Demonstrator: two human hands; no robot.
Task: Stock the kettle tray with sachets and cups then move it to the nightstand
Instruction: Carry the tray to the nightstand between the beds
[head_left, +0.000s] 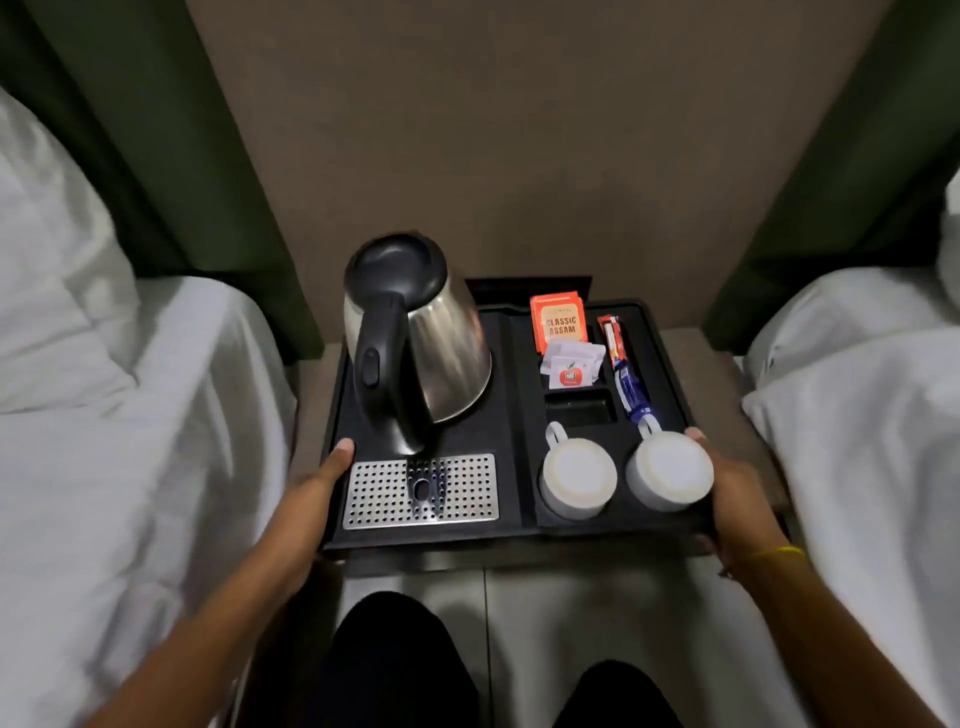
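A black kettle tray (514, 374) is over the nightstand (727, 364) between two beds. My left hand (317, 488) grips its left edge, thumb on top. My right hand (737, 493) grips its right edge. On the tray stands a steel kettle (436, 353) with a black lid and handle, behind a perforated metal drip grate (384, 493). Two white cups (579, 478) (670, 473) sit upside down at the front right. Orange Classic Assam tea sachets (558, 322), white sugar sachets (571, 364) and red and blue stick sachets (623, 364) fill the back compartments.
White-sheeted beds (130, 415) (872, 415) flank the nightstand closely on both sides, with green headboards (234, 208) behind them. A beige padded wall panel (519, 130) rises behind the tray. My dark-trousered legs (395, 665) are below, on a light tiled floor.
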